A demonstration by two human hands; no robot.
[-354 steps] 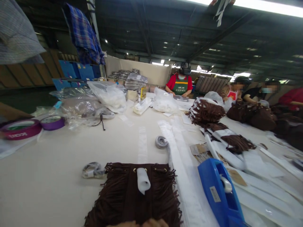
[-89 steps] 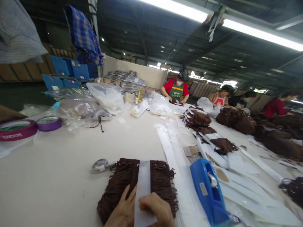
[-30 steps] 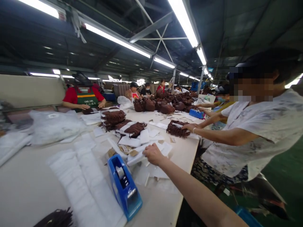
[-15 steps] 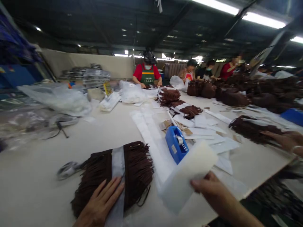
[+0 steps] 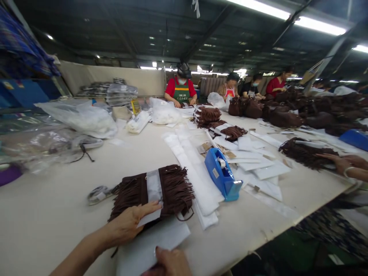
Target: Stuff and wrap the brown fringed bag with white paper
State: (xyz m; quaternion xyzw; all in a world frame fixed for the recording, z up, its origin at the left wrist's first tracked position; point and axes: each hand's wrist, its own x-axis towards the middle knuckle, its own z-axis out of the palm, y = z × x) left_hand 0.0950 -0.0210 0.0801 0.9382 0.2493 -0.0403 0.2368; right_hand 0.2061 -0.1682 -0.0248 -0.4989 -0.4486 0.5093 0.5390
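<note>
The bag (image 5: 171, 188) lies on the bench (image 5: 57, 214) at seven o'clock from the view's centre. At its seven o'clock, the left hand (image 5: 129, 224) lays straight fingers on the strip (image 5: 154, 186); whether it grips, I cannot tell. At six, the right hand (image 5: 172, 262) pinches the sheet (image 5: 151, 243). The dispenser (image 5: 220, 172) stands at three.

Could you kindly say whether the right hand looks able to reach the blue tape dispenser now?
Probably yes: nothing tall stands between the right hand and the blue tape dispenser, only bare table and flat white strips, though it holds a white sheet.
</note>
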